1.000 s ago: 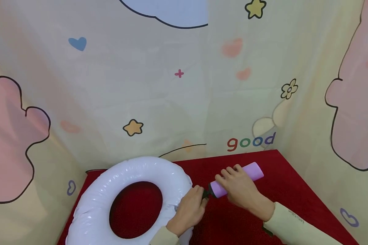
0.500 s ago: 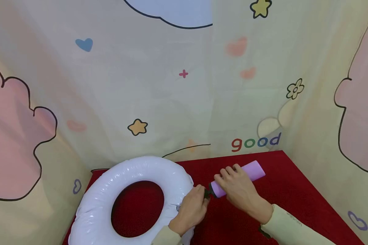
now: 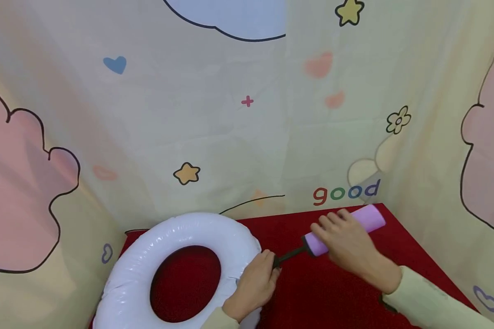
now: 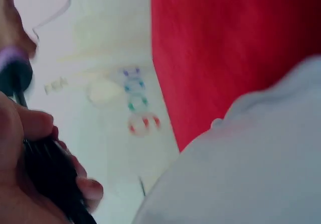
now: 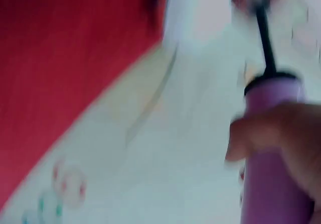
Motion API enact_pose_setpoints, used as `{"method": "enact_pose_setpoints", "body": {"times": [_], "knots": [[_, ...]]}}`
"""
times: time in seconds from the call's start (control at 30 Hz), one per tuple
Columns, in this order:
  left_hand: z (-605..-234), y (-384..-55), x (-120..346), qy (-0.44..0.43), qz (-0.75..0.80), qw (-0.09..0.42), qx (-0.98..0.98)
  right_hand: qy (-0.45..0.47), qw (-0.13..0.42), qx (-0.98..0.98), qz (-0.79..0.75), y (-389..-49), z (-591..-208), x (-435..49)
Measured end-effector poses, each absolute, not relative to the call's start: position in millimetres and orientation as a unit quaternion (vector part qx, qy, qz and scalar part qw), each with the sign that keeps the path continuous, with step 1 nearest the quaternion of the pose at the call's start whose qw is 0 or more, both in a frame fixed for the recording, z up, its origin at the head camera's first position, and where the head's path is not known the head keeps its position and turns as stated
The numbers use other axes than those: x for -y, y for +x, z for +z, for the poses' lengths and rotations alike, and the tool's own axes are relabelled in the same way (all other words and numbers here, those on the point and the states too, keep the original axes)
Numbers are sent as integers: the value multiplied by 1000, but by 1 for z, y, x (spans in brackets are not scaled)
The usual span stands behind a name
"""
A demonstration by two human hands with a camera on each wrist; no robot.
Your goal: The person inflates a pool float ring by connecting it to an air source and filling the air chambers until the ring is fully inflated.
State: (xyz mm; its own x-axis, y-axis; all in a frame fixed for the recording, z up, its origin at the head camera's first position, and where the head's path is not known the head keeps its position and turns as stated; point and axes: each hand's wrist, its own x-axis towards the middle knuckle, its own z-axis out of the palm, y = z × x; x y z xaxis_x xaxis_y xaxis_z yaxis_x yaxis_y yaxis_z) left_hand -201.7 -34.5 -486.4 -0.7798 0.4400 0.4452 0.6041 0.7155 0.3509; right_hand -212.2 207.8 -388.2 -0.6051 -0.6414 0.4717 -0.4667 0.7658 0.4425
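A hand pump with a purple barrel (image 3: 369,218) slants up to the right over the red surface. My right hand (image 3: 350,242) grips that barrel, the thumb across it in the right wrist view. A length of black rod (image 3: 293,254) shows between the barrel's dark end cap and my left hand (image 3: 253,283). In the left wrist view, the left fingers (image 4: 90,189) curl round the pump's black handle (image 4: 50,176). Beside the left hand lies a white inflatable swim ring (image 3: 127,274), puffed out with some creases. The left hand and forearm hide part of its right side.
A red cloth (image 3: 313,292) covers the surface under the ring and pump. Pale printed fabric (image 3: 214,123) with stars, hearts and the word "good" hangs close behind and on both sides.
My right hand has drawn the purple barrel up and to the right, away from the left hand, baring more black rod. The left hand keeps its hold. The head view has shifted slightly.
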Motion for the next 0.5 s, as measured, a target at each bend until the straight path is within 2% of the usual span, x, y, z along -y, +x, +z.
{"method": "enact_pose_setpoints", "body": {"times": [0.13,0.23,0.37,0.5], "knots": [[-482,-200,13,-311,-241,177,902,344,323,868,-151,-208,-411,-184],[-483,-196,14,-305,-240,160,908,354,309,871,-141,-208,-419,-181],[-486,-194,32,-288,-252,137,914,361,292,876,-133,-211,-405,-191],[-489,-200,51,-279,-243,160,915,334,320,879,-117,-216,-383,-212]]}}
